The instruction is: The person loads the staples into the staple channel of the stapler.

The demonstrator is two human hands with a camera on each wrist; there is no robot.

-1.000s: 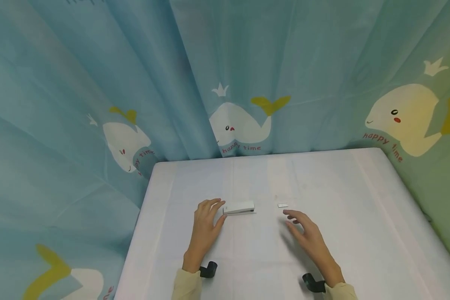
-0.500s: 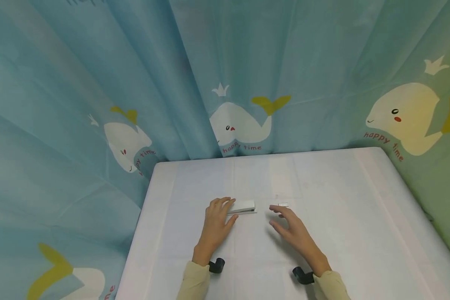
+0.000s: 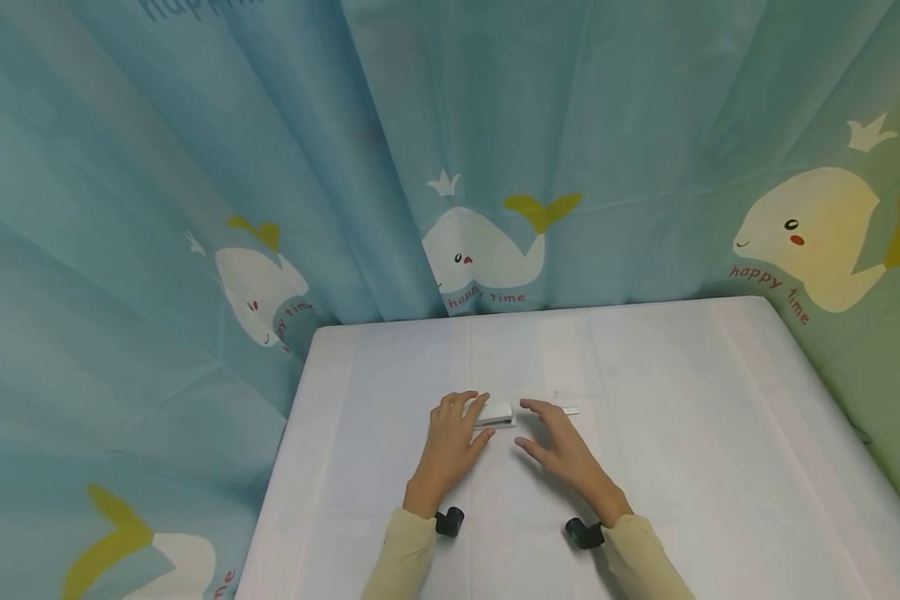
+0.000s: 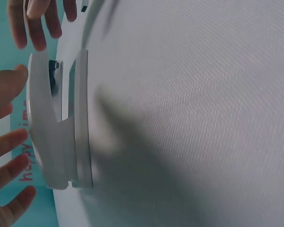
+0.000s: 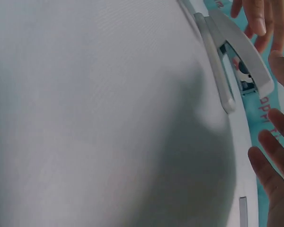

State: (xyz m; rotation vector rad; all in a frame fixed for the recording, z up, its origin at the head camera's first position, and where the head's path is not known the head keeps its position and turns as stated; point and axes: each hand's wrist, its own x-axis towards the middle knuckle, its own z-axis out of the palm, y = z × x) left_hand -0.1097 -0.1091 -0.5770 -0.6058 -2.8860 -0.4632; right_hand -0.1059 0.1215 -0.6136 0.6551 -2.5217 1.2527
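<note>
A white stapler [image 3: 498, 414] rests on the table, with a gap showing between its upper arm and base in the left wrist view. My left hand [image 3: 450, 442] hovers around its left part, fingers loosely bent and spread; whether any fingertip touches it I cannot tell. To the right of the stapler is my right hand [image 3: 566, 446], thumb and fingers apart and holding nothing. In the right wrist view its fingers [image 5: 274, 142] are separate from the stapler's front end. A small silvery strip, like a row of staples [image 3: 571, 410], lies behind the right hand, partly hidden by it.
The white-covered table [image 3: 690, 400] ends at the back against a blue-green curtain [image 3: 630, 167] printed with whales. Small black cameras [image 3: 450, 522] are worn on both wrists.
Both hands have moved inward: the left went right over the stapler, and the right went left, passing in front of the silvery strip towards the stapler. The stapler and strip stay in place.
</note>
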